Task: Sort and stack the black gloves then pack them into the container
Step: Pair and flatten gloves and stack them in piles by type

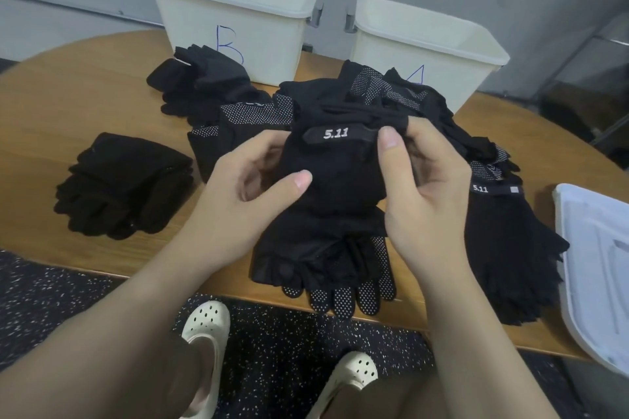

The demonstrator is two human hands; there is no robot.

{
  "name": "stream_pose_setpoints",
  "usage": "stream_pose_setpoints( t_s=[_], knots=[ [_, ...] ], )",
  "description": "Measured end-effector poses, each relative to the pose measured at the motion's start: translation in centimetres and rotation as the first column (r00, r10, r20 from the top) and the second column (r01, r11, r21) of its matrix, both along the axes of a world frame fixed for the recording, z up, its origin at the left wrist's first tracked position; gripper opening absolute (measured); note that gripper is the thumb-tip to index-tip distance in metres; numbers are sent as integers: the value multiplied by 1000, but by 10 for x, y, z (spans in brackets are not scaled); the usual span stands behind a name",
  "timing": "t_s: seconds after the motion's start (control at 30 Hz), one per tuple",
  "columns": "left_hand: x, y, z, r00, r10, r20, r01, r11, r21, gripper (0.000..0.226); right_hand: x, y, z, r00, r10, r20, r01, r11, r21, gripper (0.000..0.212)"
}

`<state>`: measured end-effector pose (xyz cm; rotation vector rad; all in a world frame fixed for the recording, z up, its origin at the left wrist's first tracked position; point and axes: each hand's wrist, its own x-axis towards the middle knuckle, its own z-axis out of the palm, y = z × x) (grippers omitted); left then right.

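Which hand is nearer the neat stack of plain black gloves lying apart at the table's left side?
Left. The left hand grips the held 5.11 glove just right of that stack; the right hand is farther right.

white lid [599, 269] cut off right; bin letter [419, 75] half hidden
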<state>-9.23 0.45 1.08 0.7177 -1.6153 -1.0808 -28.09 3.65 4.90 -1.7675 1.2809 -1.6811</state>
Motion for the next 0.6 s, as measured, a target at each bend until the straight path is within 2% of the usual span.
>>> stream_pose_setpoints(
  t_s=[0.13,0.23,0.3,0.43,0.5,0.6],
  knots=[
    [-6,4,2,997,-2,-73,9,996,94,25,7,1,1,1000,7,3,-7,1000,21,15],
    [-4,6,0,994,33,-104,-13,983,184,21,10,-2,-4,999,20,-48,-15,994,104,15],
    [-2,4,-2,995,67,-76,-47,968,246,20,10,-4,-8,998,25,-65,-13,985,169,18],
    [4,-2,-8,995,97,-22,-83,928,363,20,6,-11,-14,999,12,-48,4,951,311,11],
    [4,-4,-9,998,62,11,-60,899,434,21,2,-15,-19,993,24,-114,19,934,356,12],
    [6,-6,-14,991,26,128,-81,893,444,20,-1,-21,-27,973,13,-229,71,932,356,8]
  ],
)
